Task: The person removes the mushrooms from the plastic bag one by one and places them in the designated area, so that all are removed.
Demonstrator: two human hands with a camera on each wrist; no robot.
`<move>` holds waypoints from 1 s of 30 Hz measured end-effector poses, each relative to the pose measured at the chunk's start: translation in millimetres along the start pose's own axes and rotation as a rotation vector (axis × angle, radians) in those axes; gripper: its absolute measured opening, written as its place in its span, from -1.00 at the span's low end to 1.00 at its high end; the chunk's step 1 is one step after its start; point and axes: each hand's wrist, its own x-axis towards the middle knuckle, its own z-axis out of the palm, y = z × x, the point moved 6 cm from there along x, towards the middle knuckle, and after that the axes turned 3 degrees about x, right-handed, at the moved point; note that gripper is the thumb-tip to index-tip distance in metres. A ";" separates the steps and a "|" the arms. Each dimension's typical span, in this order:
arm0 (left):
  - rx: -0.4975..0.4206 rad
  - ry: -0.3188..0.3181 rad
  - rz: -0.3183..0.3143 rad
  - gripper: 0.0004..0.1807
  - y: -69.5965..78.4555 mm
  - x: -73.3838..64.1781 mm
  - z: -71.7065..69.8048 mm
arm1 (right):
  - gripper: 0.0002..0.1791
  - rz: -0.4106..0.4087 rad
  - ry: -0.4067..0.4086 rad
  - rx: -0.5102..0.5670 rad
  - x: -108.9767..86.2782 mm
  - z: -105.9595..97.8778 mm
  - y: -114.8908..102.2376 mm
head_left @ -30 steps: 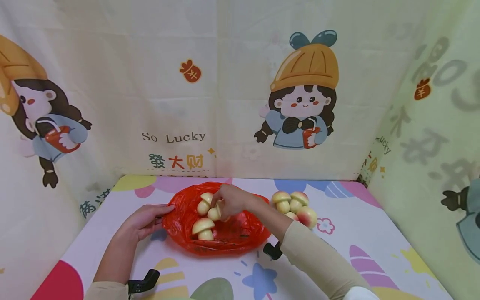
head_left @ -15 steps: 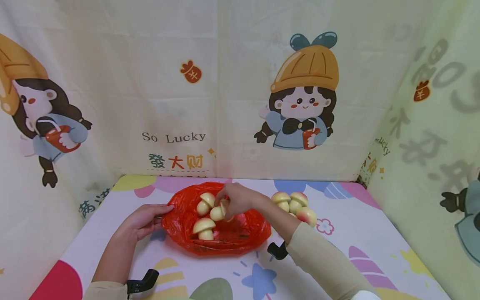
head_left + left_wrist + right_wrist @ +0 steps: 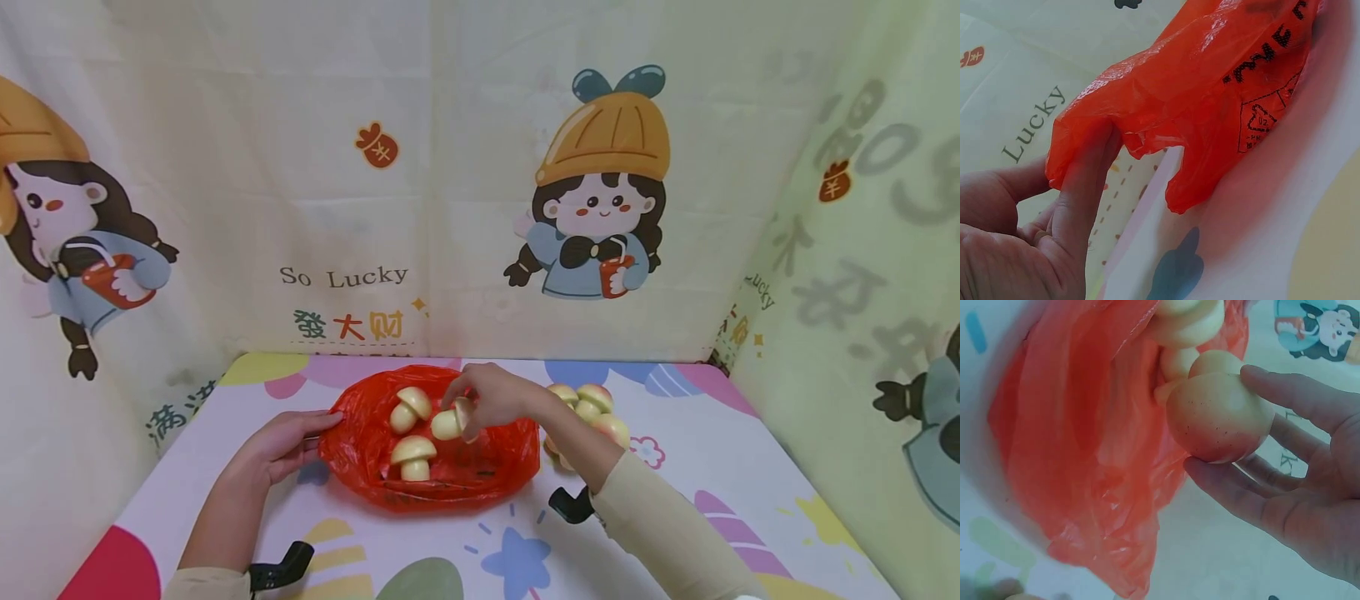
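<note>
A red plastic bag [image 3: 352, 475] lies with its mouth spread wide on the table. My left hand [image 3: 281, 446] pinches its left rim between thumb and fingers; in the left wrist view the thin plastic [image 3: 1166, 94] drapes over the fingertips. Over the bag's right half, my right hand [image 3: 495, 396] grips a cream toy mushroom [image 3: 445, 427] by the cap, stem pointing left. The right wrist view shows that cap's pinkish, speckled top [image 3: 1217, 419] between thumb and fingers. Two more mushrooms sit in the bag, an upper one [image 3: 409, 410] and a lower one [image 3: 413, 458].
Right of the bag, several similar mushrooms [image 3: 594, 400] stand clustered on the patterned table [image 3: 600, 550], partly hidden by my right forearm. Printed cloth [image 3: 465, 208] hangs behind the table and along both sides. A black wrist camera [image 3: 281, 567] sits on each arm.
My right hand has shifted slightly right with the mushroom, away from the upper one in the bag. The left hand keeps its hold on the rim. The head view has turned a little.
</note>
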 end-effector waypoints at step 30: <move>-0.033 -0.007 -0.010 -0.32 -4.1 1.7 -1.5 | -0.48 0.057 0.056 0.319 -60.6 -14.1 43.2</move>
